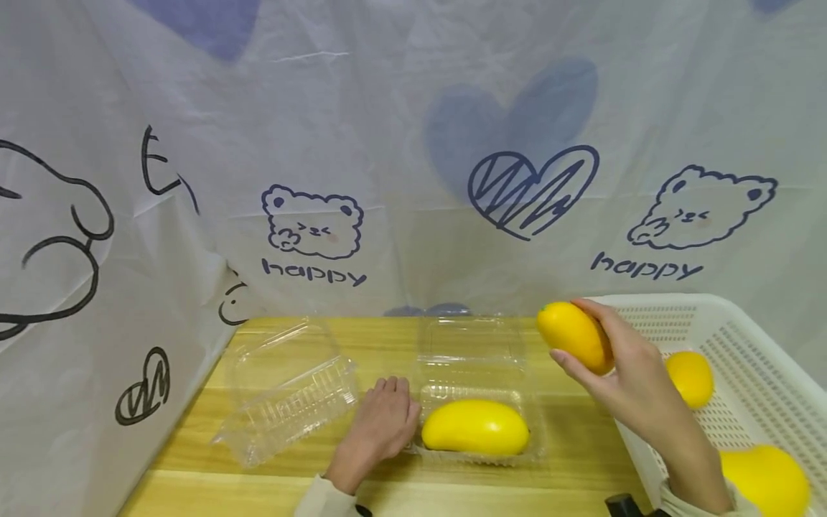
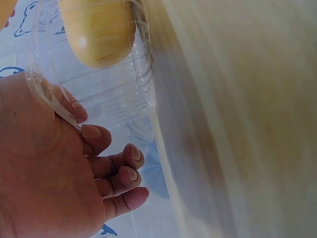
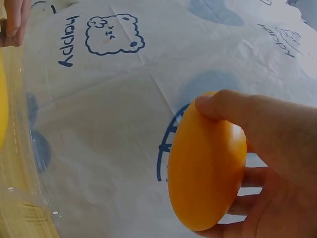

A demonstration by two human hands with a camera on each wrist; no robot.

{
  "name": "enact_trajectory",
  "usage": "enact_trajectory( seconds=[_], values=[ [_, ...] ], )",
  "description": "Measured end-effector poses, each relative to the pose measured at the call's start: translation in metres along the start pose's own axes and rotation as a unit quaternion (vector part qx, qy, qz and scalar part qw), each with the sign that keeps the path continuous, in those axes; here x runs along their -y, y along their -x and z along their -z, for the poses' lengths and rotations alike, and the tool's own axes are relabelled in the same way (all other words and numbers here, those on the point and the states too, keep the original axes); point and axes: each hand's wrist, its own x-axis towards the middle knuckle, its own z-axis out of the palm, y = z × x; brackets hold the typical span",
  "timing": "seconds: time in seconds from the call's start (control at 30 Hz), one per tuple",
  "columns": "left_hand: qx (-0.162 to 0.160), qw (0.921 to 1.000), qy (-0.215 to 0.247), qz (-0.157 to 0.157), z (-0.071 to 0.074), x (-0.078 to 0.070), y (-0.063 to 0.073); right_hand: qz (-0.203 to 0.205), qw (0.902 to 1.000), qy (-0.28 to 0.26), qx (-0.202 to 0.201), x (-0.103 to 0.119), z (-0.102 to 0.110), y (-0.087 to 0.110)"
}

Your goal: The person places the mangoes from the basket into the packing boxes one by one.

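Observation:
My right hand (image 1: pixel 636 362) grips an orange-yellow mango (image 1: pixel 575 336) in the air, thumb on one side and fingers on the other. A longer yellow mango (image 1: pixel 477 428) lies in the base of a clear plastic clamshell box (image 1: pixel 446 393), whose lid stands raised at the back. At the box's left side is my left hand (image 1: pixel 382 422). In the left wrist view its thumb and index finger (image 2: pixel 96 138) pinch the rim of the box, and the other fingers are loosely bent.
Another clear clamshell box (image 1: pixel 291 409) lies opened on the left of the wooden table (image 1: pixel 213 492). On the right stands a white perforated basket (image 1: pixel 736 427) with an orange-yellow mango (image 1: pixel 691 378) and a larger yellow one (image 1: pixel 769 480). A printed white cloth (image 1: pixel 400 172) hangs behind.

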Motion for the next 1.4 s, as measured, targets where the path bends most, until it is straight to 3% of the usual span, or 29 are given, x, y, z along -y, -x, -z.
enact_trajectory(
  seconds=[0.27, 0.43, 0.97, 1.27, 1.4],
  values=[
    [0.004, 1.0, 0.0, 0.001, 0.0, 0.001, -0.001, -0.018, 0.9997, -0.014, 0.005, 0.006, -0.011, -0.002],
    [-0.001, 1.0, 0.002, -0.001, 0.001, 0.001, -0.002, -0.007, 0.9999, -0.009, 0.004, 0.009, -0.02, -0.003],
    [0.006, 1.0, 0.007, 0.002, 0.002, 0.001, -0.002, -0.026, 0.9984, 0.015, 0.048, 0.019, -0.049, -0.001],
    [0.005, 1.0, 0.007, -0.003, 0.002, 0.001, 0.0, 0.001, 0.9991, -0.029, 0.031, 0.014, -0.066, -0.001],
    [0.003, 1.0, 0.008, -0.004, 0.001, 0.0, 0.0, -0.001, 0.9984, -0.038, 0.042, 0.013, -0.07, -0.001]
  ],
)
